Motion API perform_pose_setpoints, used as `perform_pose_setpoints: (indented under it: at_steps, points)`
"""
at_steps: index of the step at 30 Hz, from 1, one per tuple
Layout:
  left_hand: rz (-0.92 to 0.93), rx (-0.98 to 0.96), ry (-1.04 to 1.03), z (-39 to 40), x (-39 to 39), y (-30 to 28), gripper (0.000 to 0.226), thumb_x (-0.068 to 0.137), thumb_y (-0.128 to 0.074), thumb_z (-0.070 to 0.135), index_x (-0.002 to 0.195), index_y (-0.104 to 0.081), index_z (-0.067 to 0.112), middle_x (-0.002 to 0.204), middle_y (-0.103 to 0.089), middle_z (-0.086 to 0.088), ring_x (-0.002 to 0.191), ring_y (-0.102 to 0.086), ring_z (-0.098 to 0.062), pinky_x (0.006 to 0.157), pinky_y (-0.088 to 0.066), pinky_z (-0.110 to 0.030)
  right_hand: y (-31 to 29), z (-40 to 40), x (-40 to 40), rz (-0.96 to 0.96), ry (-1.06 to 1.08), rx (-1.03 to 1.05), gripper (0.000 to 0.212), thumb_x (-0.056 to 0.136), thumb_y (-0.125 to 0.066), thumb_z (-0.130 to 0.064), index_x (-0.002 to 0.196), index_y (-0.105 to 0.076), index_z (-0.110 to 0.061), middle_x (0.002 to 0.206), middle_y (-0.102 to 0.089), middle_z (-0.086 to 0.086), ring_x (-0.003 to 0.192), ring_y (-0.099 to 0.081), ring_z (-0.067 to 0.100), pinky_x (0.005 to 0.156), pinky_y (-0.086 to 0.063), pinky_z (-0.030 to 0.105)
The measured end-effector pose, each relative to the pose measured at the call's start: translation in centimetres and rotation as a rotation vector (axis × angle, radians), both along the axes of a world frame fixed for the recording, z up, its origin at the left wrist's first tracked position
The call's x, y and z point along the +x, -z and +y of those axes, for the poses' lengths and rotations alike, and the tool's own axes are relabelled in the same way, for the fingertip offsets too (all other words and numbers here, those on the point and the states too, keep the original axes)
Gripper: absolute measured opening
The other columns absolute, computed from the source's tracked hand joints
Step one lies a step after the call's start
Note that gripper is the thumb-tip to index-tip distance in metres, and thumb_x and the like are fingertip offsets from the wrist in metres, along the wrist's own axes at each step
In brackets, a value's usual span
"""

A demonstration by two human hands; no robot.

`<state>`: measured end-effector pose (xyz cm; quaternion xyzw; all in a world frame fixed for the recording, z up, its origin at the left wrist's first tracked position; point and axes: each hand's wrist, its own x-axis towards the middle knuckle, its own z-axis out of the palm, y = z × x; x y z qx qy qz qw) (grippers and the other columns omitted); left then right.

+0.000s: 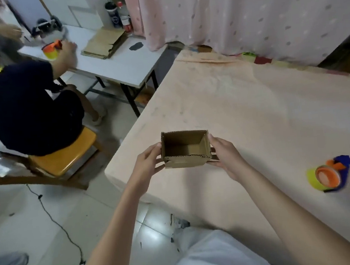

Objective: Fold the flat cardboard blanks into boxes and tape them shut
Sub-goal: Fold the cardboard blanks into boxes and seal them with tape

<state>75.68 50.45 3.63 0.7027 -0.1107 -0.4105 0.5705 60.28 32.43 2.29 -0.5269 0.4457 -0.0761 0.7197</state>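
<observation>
Head view shows the small cardboard box [186, 148] already squared up, open top facing the camera, held just above the near edge of the peach-covered table [253, 107]. Left hand [149, 159] and right hand [225, 154] clasp its opposite sides. Top flaps look unsealed, so closing and taping seem left. A tape dispenser [328, 174] lies well apart to the right. Beyond, another person [24, 108] sits at a white desk [124, 64] with stacked flat blanks [104, 44]
</observation>
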Motion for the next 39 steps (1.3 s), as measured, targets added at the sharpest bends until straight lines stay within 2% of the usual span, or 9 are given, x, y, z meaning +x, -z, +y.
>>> perform_pose_setpoints:
  at_steps: [6, 11, 16, 21, 25, 30, 33, 36, 39]
  points:
    - [0.022, 0.055, 0.126, -3.5, 8.4, 0.4, 0.032, 0.102, -0.05, 0.043, 0.123, -0.067, 0.027, 0.117, -0.071, 0.002, 0.108, -0.068, -0.02, 0.098, -0.054, -0.039, 1.4, -2.0, 6.5, 0.019, 0.106, 0.051, 0.038, 0.102, -0.049, -0.049, 0.114, -0.071, -0.019, 0.108, -0.076, 0.004, 0.099, -0.073, 0.023, 0.096, -0.056, 0.042]
    - [0.052, 0.051, 0.16, -6.3, 13.1, 0.6, 0.025, 0.101, -0.051, 0.042, 0.115, -0.07, 0.033, 0.113, -0.073, 0.004, 0.106, -0.069, -0.02, 0.098, -0.053, -0.041, 1.3, -3.8, 10.6, 0.042, 0.163, 0.061, 0.038, 0.101, -0.05, -0.051, 0.114, -0.07, -0.022, 0.107, -0.076, 0.001, 0.101, -0.073, 0.02, 0.098, -0.055, 0.044]
    - [0.087, 0.064, 0.261, -10.8, 18.1, 1.5, 0.031, 0.101, -0.051, 0.042, 0.122, -0.068, 0.027, 0.114, -0.072, 0.003, 0.106, -0.069, -0.018, 0.098, -0.053, -0.04, 1.4, -6.6, 14.2, 0.098, 0.253, 0.061, 0.037, 0.1, -0.051, -0.052, 0.115, -0.07, -0.023, 0.108, -0.075, 0.003, 0.101, -0.072, 0.021, 0.098, -0.055, 0.042]
    - [0.116, 0.064, 0.362, -17.8, 23.6, 3.4, 0.033, 0.101, -0.05, 0.045, 0.122, -0.068, 0.026, 0.116, -0.072, 0.003, 0.109, -0.067, -0.018, 0.098, -0.053, -0.037, 1.9, -10.9, 18.8, 0.129, 0.369, 0.018, 0.035, 0.102, -0.047, -0.05, 0.112, -0.069, -0.024, 0.111, -0.074, 0.003, 0.104, -0.07, 0.02, 0.098, -0.054, 0.04]
    - [0.144, 0.055, 0.362, -24.4, 28.1, 4.9, 0.032, 0.102, -0.049, 0.043, 0.118, -0.069, 0.025, 0.115, -0.072, 0.003, 0.11, -0.066, -0.017, 0.1, -0.052, -0.037, 2.9, -16.2, 24.3, 0.173, 0.432, 0.009, 0.038, 0.101, -0.048, -0.054, 0.118, -0.067, -0.026, 0.121, -0.069, 0.003, 0.113, -0.065, 0.021, 0.095, -0.054, 0.037]
    - [0.169, 0.093, 0.317, -33.3, 33.8, 8.1, 0.032, 0.101, -0.049, 0.041, 0.117, -0.069, 0.022, 0.116, -0.071, -0.001, 0.114, -0.064, -0.021, 0.103, -0.05, -0.042, 4.9, -23.5, 30.4, 0.187, 0.492, 0.019, 0.031, 0.101, -0.047, -0.052, 0.111, -0.063, -0.028, 0.116, -0.068, 0.001, 0.109, -0.065, 0.021, 0.097, -0.054, 0.04]
    - [0.185, 0.113, 0.313, -37.2, 36.0, 10.3, 0.029, 0.101, -0.05, 0.038, 0.114, -0.07, 0.021, 0.117, -0.07, -0.005, 0.113, -0.064, -0.023, 0.104, -0.049, -0.044, 6.3, -26.8, 32.6, 0.235, 0.511, 0.006, 0.033, 0.102, -0.046, -0.051, 0.118, -0.062, -0.027, 0.119, -0.066, 0.004, 0.105, -0.064, 0.023, 0.101, -0.053, 0.045]
    - [0.2, 0.131, 0.343, -39.5, 36.7, 12.1, 0.031, 0.102, -0.049, 0.039, 0.112, -0.07, 0.019, 0.118, -0.069, -0.008, 0.105, -0.064, -0.019, 0.105, -0.049, -0.043, 7.7, -28.9, 33.4, 0.314, 0.492, -0.03, 0.045, 0.103, -0.043, -0.051, 0.123, -0.065, -0.017, 0.129, -0.063, 0.012, 0.113, -0.062, 0.031, 0.101, -0.051, 0.05]
    - [0.213, 0.147, 0.345, -40.3, 36.8, 13.4, 0.032, 0.103, -0.048, 0.039, 0.116, -0.068, 0.019, 0.116, -0.07, -0.006, 0.11, -0.064, -0.02, 0.104, -0.049, -0.042, 9.4, -30.1, 33.6, 0.34, 0.487, -0.015, 0.053, 0.103, -0.042, -0.053, 0.138, -0.058, -0.015, 0.124, -0.06, 0.01, 0.101, -0.062, 0.024, 0.102, -0.051, 0.048]
